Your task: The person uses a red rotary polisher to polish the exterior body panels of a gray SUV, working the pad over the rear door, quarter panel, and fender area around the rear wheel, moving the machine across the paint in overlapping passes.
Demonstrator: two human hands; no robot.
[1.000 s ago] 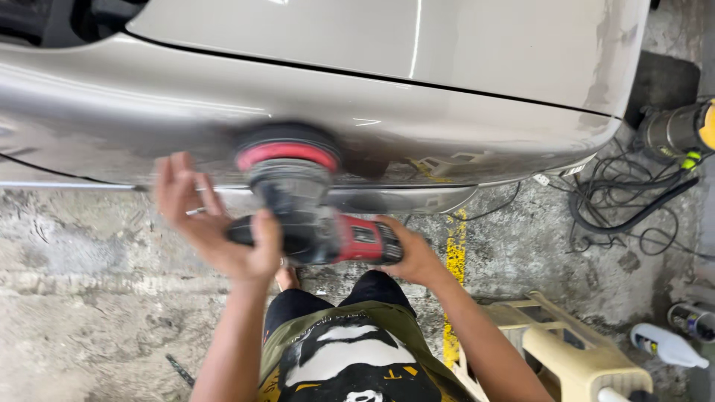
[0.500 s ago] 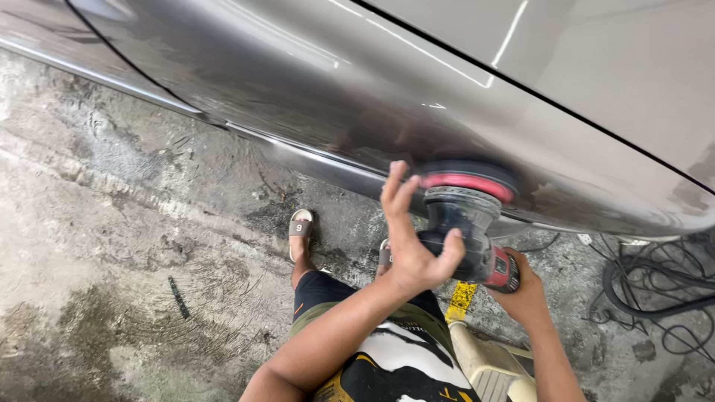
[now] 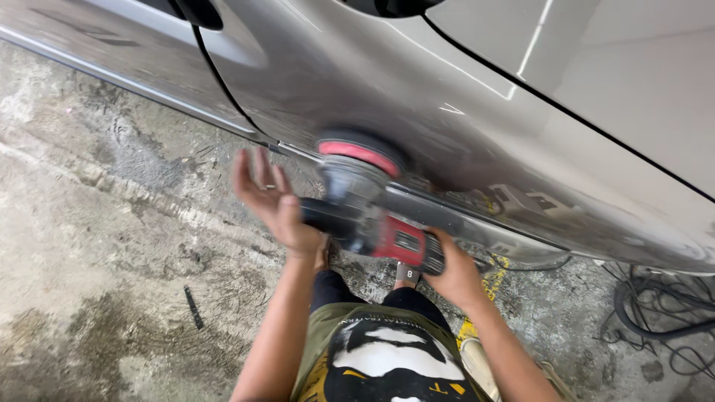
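Note:
A grey and red electric polisher (image 3: 370, 210) presses its round red-rimmed pad (image 3: 359, 155) against the lower side panel of a silver car (image 3: 417, 89). My right hand (image 3: 454, 269) is wrapped around the polisher's red rear handle. My left hand (image 3: 269, 201) rests its palm against the black side handle, with the fingers spread and blurred. I crouch by the car in a printed olive shirt and dark shorts.
The rough, stained concrete floor (image 3: 97, 246) spreads out to the left, with a small dark strip (image 3: 193, 307) lying on it. Black cables (image 3: 663, 316) are coiled on the floor at the right, under the car's sill. A door seam (image 3: 223, 82) runs down the car body.
The view has shifted along the car's side, and the polisher has slid over the lower panel. My left hand keeps its fingers splayed at the side handle, and my right hand stays on the rear handle.

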